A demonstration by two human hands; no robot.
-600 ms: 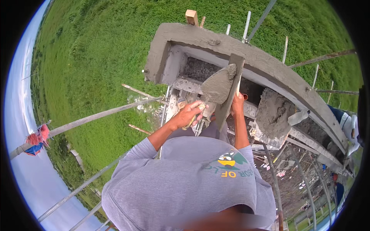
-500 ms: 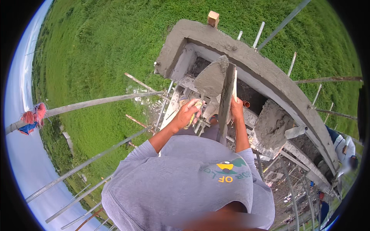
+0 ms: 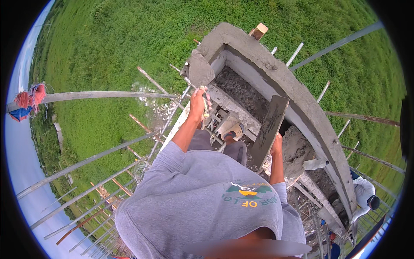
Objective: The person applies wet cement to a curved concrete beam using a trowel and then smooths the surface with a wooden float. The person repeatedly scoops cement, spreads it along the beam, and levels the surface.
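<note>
My left hand (image 3: 199, 104) is closed round the handle of a pointed trowel (image 3: 201, 71). The grey, mortar-coated blade is at the near left end of a curved concrete ledge (image 3: 241, 43); whether it touches cannot be made out. My right hand (image 3: 277, 145) grips a long rectangular plastering float (image 3: 269, 129) from its right side, so its handle and most of my fingers are hidden. The float is tilted, its broad face smeared with grey mortar, in front of the trough inside the ledge.
A mortar heap (image 3: 296, 151) lies right of the float, with a cloudy plastic bottle (image 3: 315, 164) beside it. A wood block (image 3: 258, 31) juts from the ledge's outer edge. Scaffold poles (image 3: 103, 96) stretch left over grass. A co-worker (image 3: 364, 192) bends at the ledge's far right.
The trowel has swung left and away from the float, over to the ledge's left end. My right hand has moved the float right and lower, turning its broad face into view.
</note>
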